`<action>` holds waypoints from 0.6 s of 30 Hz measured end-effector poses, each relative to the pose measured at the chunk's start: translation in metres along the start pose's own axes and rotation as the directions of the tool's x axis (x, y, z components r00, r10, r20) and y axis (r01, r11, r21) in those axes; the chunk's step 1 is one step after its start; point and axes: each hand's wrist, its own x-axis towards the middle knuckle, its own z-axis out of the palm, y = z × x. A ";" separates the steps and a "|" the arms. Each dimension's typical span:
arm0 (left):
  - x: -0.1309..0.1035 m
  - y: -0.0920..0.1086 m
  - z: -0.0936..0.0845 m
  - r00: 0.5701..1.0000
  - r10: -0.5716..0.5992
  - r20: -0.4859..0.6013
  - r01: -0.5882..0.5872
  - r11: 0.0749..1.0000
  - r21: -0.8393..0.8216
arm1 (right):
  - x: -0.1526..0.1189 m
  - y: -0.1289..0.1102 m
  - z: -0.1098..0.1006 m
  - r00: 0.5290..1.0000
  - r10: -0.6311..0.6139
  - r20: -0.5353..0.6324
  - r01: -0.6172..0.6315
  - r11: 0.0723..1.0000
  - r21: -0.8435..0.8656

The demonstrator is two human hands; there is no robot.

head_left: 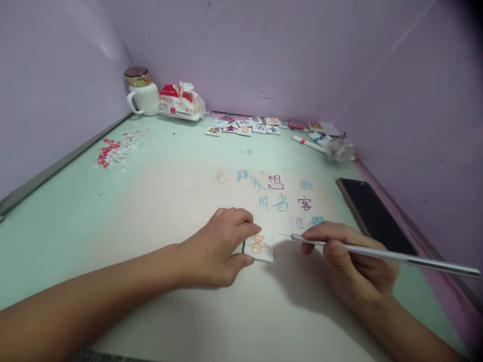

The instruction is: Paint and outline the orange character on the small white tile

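A small white tile [267, 252] with an orange character on it lies flat on the table [169, 322]. My left hand [222, 246] grips its left part between thumb and fingers, which hide that side. A thin silver pen-like tool [392, 255] is held in my right hand [354, 261], its fine needle tip pointing left, a little above and right of the tile. Colored handwritten characters [275, 182] mark the tabletop beyond both hands.
Several character tiles [243, 131] lie at the back, near marker pens [309, 144]. A white mug [148, 99] and tissue pack [181, 103] stand back left. Red and white shavings [113, 153] lie left. A dark phone [373, 213] rests at the right.
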 end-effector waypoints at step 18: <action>0.002 0.001 0.000 1.000 -0.011 0.017 0.010 0.999 0.036 | -0.001 0.002 0.012 0.973 -0.030 0.228 0.032 0.999 -0.006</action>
